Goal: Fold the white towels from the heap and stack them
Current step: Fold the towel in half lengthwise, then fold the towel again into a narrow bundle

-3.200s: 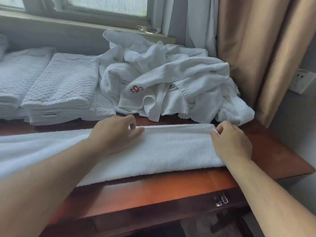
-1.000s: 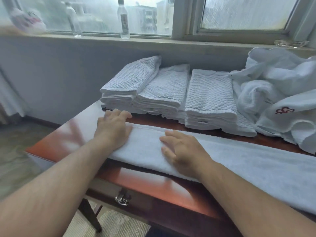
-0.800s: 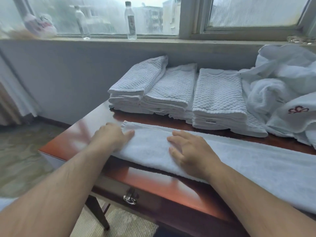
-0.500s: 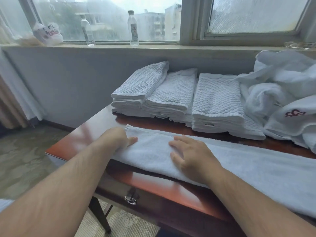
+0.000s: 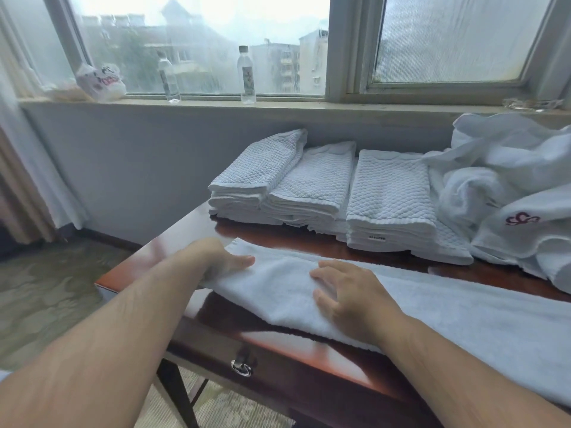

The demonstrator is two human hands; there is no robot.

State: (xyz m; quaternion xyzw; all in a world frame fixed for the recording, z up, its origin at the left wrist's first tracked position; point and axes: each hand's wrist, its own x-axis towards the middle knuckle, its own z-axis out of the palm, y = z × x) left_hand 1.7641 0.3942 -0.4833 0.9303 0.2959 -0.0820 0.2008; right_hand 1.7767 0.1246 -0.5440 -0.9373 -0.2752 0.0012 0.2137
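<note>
Stretching rightward along the wooden table's (image 5: 309,347) front edge, the long white terry towel (image 5: 479,316) has left hand (image 5: 213,262) pinching its end, right hand (image 5: 352,295) flat.

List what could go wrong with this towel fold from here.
The long white terry towel overhangs the red-brown wooden table at its front edge; lifting the end may drag it off.
The left hand has its grip on one end only, while the right hand presses flat; layers could slip apart.
The folded white waffle-weave stacks sit close behind and might get nudged.
</note>
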